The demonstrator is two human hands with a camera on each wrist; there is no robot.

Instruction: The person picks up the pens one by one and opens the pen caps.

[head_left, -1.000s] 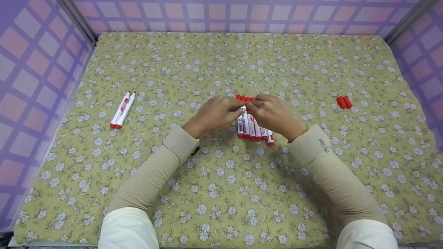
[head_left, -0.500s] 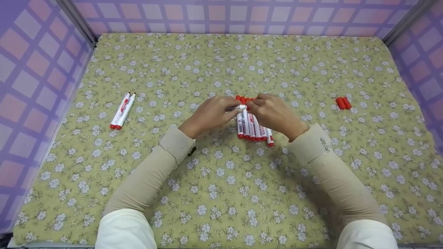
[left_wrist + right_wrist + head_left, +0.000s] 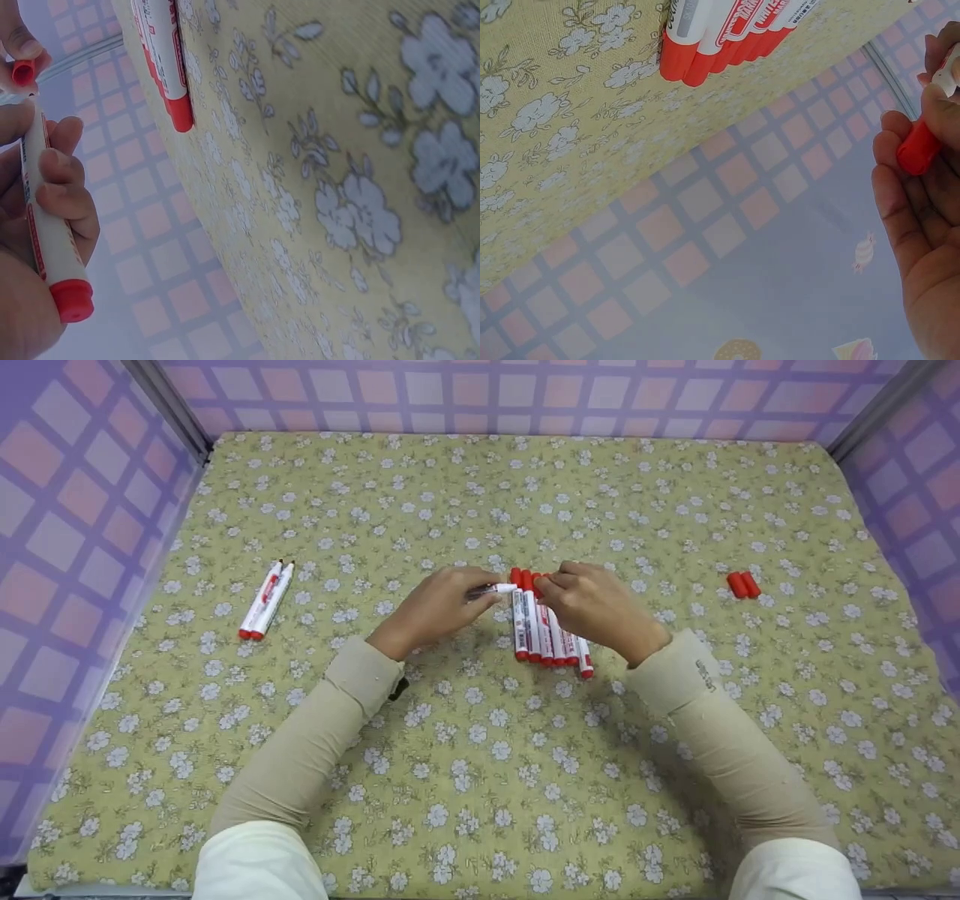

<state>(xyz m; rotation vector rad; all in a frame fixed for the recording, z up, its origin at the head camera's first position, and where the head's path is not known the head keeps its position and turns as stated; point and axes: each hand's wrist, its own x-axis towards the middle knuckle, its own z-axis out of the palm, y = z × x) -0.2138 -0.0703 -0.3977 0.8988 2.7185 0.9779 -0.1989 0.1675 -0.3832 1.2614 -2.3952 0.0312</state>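
Your left hand (image 3: 435, 611) grips an uncapped marker (image 3: 46, 232); right hand (image 3: 592, 604) pinches its red cap (image 3: 917, 148). Two done near table's left edge (image 3: 264, 600), five capped mid-table (image 3: 546, 637).

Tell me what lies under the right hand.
Under the right hand lies a row of capped red-and-white markers on the floral cloth; their upper parts are hidden by it.
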